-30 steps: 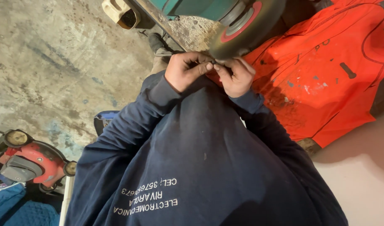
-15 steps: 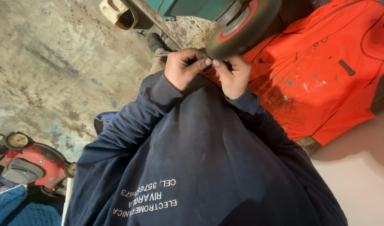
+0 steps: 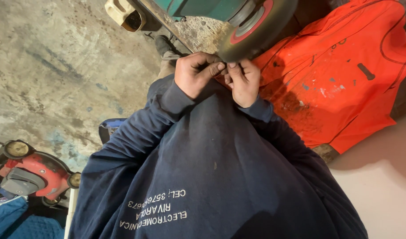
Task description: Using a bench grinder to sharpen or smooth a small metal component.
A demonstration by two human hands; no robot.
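Observation:
My left hand (image 3: 195,74) and my right hand (image 3: 243,83) are held together in front of my chest, above my dark blue sweatshirt (image 3: 212,168). The fingers of both are curled, and the thumbs and fingertips pinch toward each other at one spot. Whatever lies between the fingertips is too small or too hidden to make out. Just beyond my knuckles is a black rubber wheel with a red hub (image 3: 256,26), fixed to a green machine (image 3: 203,8).
An orange cloth with paint spots (image 3: 340,75) covers something on the right. A red lawnmower (image 3: 28,170) stands at the lower left on the stained concrete floor (image 3: 57,66). A cream plastic jug (image 3: 123,13) lies at the top, and my shoe (image 3: 165,46) is below it.
Both hands stay pressed together with only small finger movements. The view has shifted slightly, so the wheel sits a little closer over the hands.

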